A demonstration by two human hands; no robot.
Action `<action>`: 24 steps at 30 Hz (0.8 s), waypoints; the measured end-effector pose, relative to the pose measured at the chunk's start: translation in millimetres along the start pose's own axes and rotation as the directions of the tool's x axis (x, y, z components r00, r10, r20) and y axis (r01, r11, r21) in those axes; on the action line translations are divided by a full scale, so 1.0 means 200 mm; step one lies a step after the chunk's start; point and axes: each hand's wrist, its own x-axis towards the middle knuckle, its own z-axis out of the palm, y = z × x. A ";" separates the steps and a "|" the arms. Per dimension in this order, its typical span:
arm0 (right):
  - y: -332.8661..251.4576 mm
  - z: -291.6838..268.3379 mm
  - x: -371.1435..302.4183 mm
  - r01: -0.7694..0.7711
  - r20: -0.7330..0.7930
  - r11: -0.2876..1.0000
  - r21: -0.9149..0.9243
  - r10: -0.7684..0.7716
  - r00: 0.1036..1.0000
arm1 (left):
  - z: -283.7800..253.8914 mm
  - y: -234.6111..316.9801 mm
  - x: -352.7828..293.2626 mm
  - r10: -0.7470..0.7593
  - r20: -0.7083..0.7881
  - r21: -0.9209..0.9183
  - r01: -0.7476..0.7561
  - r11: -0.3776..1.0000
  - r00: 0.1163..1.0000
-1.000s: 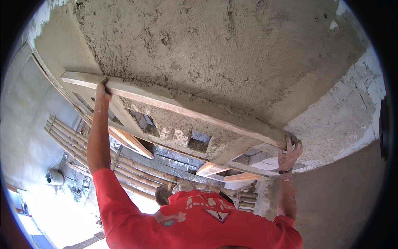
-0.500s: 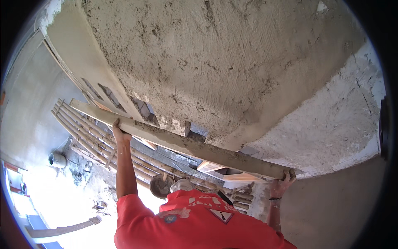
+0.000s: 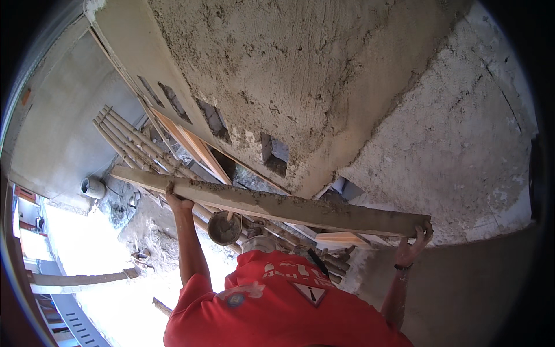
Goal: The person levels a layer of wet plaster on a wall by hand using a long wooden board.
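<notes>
A long straight board (image 3: 272,205), smeared with wet mortar along its upper edge, spans the view below a freshly rendered wall (image 3: 277,75). My left hand (image 3: 179,200) grips it from beneath, a short way in from its left end. At the right end, my right hand (image 3: 414,245) has its fingers wrapped round the board. The wall's mortar is rough and pitted in the middle, smoother along the left edge. Toward the left, the board stands apart from the wall; whether its right part touches the wall I cannot tell.
Several rectangular holes, one of them a square opening (image 3: 274,154), run along the wall's lower edge. Below lie bamboo poles (image 3: 130,139), wooden frames (image 3: 193,147) and a mortar-filled bucket (image 3: 224,228). Another bucket (image 3: 92,187) lies farther left. Bare older wall (image 3: 445,139) is at right.
The board, still in both hands, has swung away from the wall on its left side, uncovering the holes. Its right end has shifted right and slightly up. The whole view has turned.
</notes>
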 end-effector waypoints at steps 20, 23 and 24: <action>0.38 -0.14 1.17 0.037 -0.502 0.791 -0.611 -0.423 0.754 | -0.47 0.36 -0.89 0.327 -0.283 0.086 -0.316 0.945 0.902; 0.24 -0.20 1.24 0.199 -0.478 0.842 -0.501 -0.461 0.748 | -0.54 0.36 -1.07 0.360 -0.310 0.108 -0.344 0.933 0.880; 0.24 -0.19 1.23 0.180 -0.490 0.838 -0.516 -0.460 0.740 | -0.58 0.37 -1.10 0.379 -0.331 0.115 -0.362 0.925 0.864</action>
